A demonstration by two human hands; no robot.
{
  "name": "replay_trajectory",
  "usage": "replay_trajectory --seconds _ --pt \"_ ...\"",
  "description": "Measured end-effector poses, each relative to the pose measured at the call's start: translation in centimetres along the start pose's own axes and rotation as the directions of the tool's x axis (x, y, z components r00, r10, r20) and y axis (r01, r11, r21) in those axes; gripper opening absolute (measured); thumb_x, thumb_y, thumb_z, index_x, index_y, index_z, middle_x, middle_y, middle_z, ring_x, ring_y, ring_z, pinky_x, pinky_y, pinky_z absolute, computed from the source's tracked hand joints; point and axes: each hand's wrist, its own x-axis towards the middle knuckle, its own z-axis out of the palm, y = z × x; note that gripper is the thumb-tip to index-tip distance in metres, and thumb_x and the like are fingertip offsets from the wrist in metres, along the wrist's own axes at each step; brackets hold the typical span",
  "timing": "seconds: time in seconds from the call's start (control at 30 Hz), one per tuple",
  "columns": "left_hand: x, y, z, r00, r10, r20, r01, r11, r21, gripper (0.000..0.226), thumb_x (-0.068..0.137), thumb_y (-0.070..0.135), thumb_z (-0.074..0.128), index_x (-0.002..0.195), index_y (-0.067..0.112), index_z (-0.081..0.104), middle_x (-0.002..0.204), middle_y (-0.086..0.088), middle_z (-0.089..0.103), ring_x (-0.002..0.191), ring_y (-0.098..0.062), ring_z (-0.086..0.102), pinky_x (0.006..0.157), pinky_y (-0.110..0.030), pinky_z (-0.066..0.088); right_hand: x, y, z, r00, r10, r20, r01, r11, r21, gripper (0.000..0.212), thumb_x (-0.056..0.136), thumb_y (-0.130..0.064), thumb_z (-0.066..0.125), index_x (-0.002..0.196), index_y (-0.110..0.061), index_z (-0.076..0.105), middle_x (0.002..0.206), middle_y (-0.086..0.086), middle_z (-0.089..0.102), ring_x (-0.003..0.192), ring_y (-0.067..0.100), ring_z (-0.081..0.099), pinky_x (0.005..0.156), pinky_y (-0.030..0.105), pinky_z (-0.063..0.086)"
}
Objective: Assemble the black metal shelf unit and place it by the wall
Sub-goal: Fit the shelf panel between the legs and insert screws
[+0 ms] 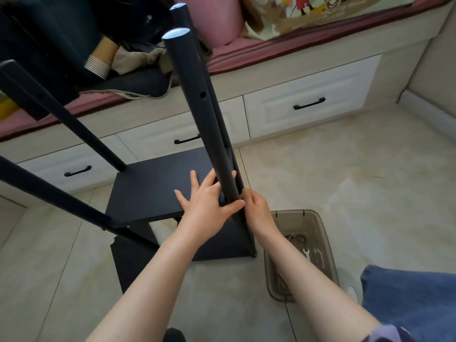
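Observation:
The black metal shelf unit stands on the tiled floor in front of me. Its upper shelf board (150, 191) sits above a lower board (133, 262). The front right pole (197, 99) and the rear right pole (183, 18) rise toward me, with two left poles (61, 114) beside them. My left hand (207, 203) lies flat on the upper board's right end, fingers spread, thumb against the front right pole. My right hand (259, 213) pinches the foot of that pole at the board's corner; what its fingertips hold is hidden.
A translucent brown plastic box (318, 225) with a small wrench (306, 254) and loose hardware sits on the floor right of the shelf. White drawers (308, 104) under a pink-cushioned bench run behind. Clothes lie on the bench. My knee in blue fabric (407, 297) is lower right.

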Motion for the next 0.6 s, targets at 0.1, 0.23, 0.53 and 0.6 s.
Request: replay_trajectory --seconds 0.1,0.23,0.53,0.6 --pt "0.6 -0.1 -0.2 1.0 -0.008 0.006 0.008 1.0 0.026 0.065 0.094 0.054 0.059 0.151 0.052 0.028 0.166 0.025 0.006 0.153 -0.029 -0.02 0.114 -0.07 -0.014 0.3 -1.0 0.8 0.998 0.027 -0.052 -0.023 0.997 0.079 0.043 0.106 -0.027 0.033 0.093 0.008 0.054 0.078 0.022 0.061 0.065 0.032 0.065 0.063 0.047 0.058" --pt "1.2 -0.7 -1.8 0.999 -0.03 -0.017 0.03 0.999 -0.025 0.061 0.094 0.055 0.059 0.149 0.052 0.033 0.165 0.026 0.009 0.154 -0.031 -0.018 0.113 -0.071 -0.013 0.9 -2.4 2.3 0.991 -0.044 -0.129 0.059 0.992 0.11 0.033 0.107 -0.02 0.032 0.085 -0.003 0.051 0.068 0.012 0.053 0.045 0.008 0.056 0.042 0.023 0.047" --pt "-0.1 -6.0 -8.2 0.989 -0.073 -0.127 0.043 0.973 -0.226 0.067 0.094 0.05 0.061 0.151 0.054 0.025 0.139 0.048 0.02 0.156 -0.022 0.004 0.122 -0.064 0.005 2.0 -6.0 8.9 0.954 -0.263 -0.146 0.232 0.952 -0.202 0.04 0.106 -0.041 0.026 0.077 -0.023 0.047 0.069 0.009 0.064 0.059 0.024 0.067 0.055 0.045 0.058" --pt "-0.8 -7.4 -9.5 0.99 -0.07 -0.119 0.036 0.963 -0.266 0.068 0.094 0.049 0.062 0.151 0.055 0.025 0.124 0.054 0.02 0.155 -0.017 0.014 0.124 -0.055 0.015 1.7 -6.6 10.2 0.945 -0.301 -0.129 0.265 0.934 -0.241 0.04 0.106 -0.041 0.027 0.074 -0.025 0.046 0.064 0.002 0.059 0.057 0.022 0.067 0.056 0.048 0.058"
